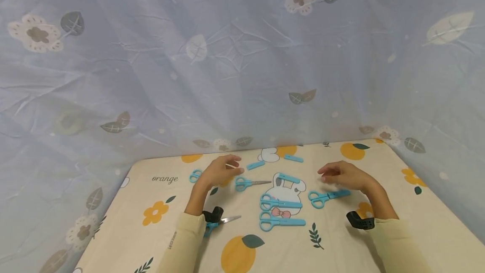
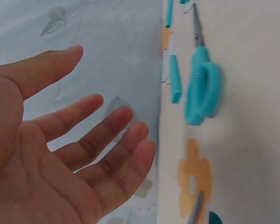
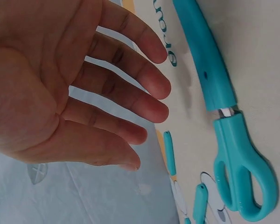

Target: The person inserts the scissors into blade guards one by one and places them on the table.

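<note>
My left hand [image 1: 217,174] hovers with relaxed fingers above the table's left middle, holding nothing. Just right of it lie blue-handled scissors [image 1: 247,183] with bare blades. Another bare-bladed pair [image 1: 227,220] is partly hidden by my left wrist, and a blue scissor handle [image 1: 195,175] shows behind that hand. On the right, my right hand [image 1: 346,175] floats, palm inward and fingers loosely extended, over sheathed scissors [image 3: 224,102], not touching them. Between the hands, two sheathed pairs [image 1: 291,204] [image 1: 292,222] lie one below the other.
Three loose blue blade covers lie farther back: one left [image 1: 255,165], one near the back edge [image 1: 293,158], one on the printed rabbit [image 1: 289,178]. A cream tablecloth [image 1: 129,205] with orange prints covers the table. A pale blue curtain [image 1: 235,75] hangs behind.
</note>
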{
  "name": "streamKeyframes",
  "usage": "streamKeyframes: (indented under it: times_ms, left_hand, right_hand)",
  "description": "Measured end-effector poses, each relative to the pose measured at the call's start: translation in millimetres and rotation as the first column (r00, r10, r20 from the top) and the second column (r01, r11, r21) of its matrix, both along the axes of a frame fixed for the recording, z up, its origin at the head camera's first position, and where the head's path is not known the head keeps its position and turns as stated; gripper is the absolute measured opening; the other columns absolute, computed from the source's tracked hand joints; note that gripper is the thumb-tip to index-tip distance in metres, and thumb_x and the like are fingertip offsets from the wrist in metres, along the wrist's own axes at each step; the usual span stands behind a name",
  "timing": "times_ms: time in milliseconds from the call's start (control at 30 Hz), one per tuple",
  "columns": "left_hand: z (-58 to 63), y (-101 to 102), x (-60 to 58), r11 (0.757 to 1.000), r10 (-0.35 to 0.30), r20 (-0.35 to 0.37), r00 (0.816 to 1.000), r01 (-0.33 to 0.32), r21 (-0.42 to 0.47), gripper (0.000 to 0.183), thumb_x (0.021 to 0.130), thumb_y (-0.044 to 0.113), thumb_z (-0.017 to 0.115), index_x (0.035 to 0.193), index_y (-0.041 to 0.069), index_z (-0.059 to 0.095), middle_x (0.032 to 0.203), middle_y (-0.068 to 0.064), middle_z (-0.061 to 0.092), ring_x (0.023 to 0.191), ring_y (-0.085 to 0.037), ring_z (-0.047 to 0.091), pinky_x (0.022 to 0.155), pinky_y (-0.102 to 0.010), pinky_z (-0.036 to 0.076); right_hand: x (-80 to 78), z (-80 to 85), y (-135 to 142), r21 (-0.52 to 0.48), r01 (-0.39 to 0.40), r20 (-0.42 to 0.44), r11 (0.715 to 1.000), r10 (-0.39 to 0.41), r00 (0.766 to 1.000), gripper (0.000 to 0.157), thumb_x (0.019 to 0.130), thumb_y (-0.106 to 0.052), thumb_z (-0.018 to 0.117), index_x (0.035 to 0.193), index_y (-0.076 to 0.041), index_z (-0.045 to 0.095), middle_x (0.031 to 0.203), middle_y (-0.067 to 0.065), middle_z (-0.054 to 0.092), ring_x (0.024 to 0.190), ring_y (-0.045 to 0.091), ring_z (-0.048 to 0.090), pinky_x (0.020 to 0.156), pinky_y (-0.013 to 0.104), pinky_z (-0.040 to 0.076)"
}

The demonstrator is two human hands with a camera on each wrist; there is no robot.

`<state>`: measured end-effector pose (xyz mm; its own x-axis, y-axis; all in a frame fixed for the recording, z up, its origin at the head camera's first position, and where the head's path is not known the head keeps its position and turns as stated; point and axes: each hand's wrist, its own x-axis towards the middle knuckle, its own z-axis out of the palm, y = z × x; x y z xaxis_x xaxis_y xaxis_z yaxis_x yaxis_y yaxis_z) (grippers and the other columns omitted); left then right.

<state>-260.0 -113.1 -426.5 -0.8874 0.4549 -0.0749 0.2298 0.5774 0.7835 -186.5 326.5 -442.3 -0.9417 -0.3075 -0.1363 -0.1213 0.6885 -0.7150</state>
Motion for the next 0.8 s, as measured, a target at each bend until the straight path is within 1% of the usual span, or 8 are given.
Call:
streamKeyframes:
  times_ms: [67,133,233,367,467,567,800]
  left_hand:
    - [-4.9,1,1.4,1.000,-0.001,0.002,1.000,0.001,-0.012,0.054,0.104,0.033,0.073,0.151,0.011,0.060,0.145,-0.017,0.066,0.135,-0.040,0.062,0.113,-0.059,0.053]
    - [-7.4,3,1.4,1.000,-0.002,-0.010,1.000,0.002,-0.028,0.056,0.103,0.033,0.073,0.152,0.010,0.059,0.147,-0.018,0.065,0.137,-0.041,0.061,0.114,-0.060,0.052]
    - [-8.2,5,0.6,0.999,-0.007,-0.023,1.000,0.006,-0.053,0.059,0.102,0.034,0.074,0.153,0.009,0.058,0.150,-0.019,0.063,0.138,-0.042,0.060,0.114,-0.060,0.051]
    - [-9.8,5,0.0,0.996,-0.008,-0.016,1.000,0.006,-0.092,0.061,0.101,0.036,0.075,0.154,0.010,0.058,0.152,-0.019,0.061,0.139,-0.043,0.059,0.110,-0.059,0.055]
    - [-14.6,5,-0.9,0.994,-0.011,-0.013,1.000,0.010,-0.109,0.062,0.100,0.037,0.076,0.153,0.011,0.058,0.153,-0.020,0.060,0.139,-0.043,0.059,0.107,-0.058,0.057]
    - [-18.8,6,-1.0,0.992,-0.023,-0.021,1.000,0.020,-0.128,0.062,0.100,0.037,0.077,0.153,0.010,0.058,0.152,-0.021,0.060,0.137,-0.043,0.061,0.107,-0.057,0.057]
    - [-17.5,7,0.3,0.989,-0.034,-0.024,0.999,0.030,-0.146,0.062,0.100,0.034,0.077,0.152,0.007,0.058,0.151,-0.023,0.060,0.137,-0.044,0.061,0.108,-0.059,0.056]
  right_hand:
    - [-0.1,-3.0,-3,0.011,0.009,0.002,1.000,-0.009,1.000,0.039,0.105,-0.025,0.071,0.134,0.002,0.070,0.120,0.011,0.076,0.103,0.019,0.067,0.092,0.036,0.058]
    - [-0.2,-4.0,-7,0.027,0.013,-0.008,1.000,-0.012,1.000,0.040,0.105,-0.025,0.071,0.135,0.002,0.069,0.119,0.011,0.075,0.103,0.020,0.068,0.092,0.040,0.059]
    - [-0.9,-3.0,-13,0.056,0.015,-0.034,0.998,-0.013,0.999,0.042,0.104,-0.025,0.071,0.136,0.002,0.068,0.119,0.013,0.076,0.104,0.023,0.070,0.094,0.047,0.061]
    - [-3.2,1.2,-23,0.076,0.003,-0.086,0.997,0.004,0.996,0.043,0.104,-0.025,0.072,0.136,0.003,0.068,0.120,0.017,0.076,0.108,0.031,0.073,0.097,0.054,0.062]
    - [-5.4,1.3,-29,0.074,0.004,-0.106,0.997,0.004,0.994,0.044,0.103,-0.024,0.073,0.136,0.004,0.067,0.122,0.018,0.075,0.110,0.033,0.073,0.098,0.054,0.062]
    - [-7.7,-2.3,-36,0.067,0.015,-0.104,0.998,-0.008,0.995,0.044,0.103,-0.025,0.074,0.137,0.003,0.067,0.123,0.019,0.075,0.111,0.034,0.072,0.098,0.054,0.062]
    - [-13.5,-9.4,-47,0.061,0.017,-0.123,0.998,-0.010,0.992,0.043,0.103,-0.026,0.074,0.136,0.000,0.069,0.125,0.019,0.074,0.115,0.037,0.071,0.102,0.058,0.060]
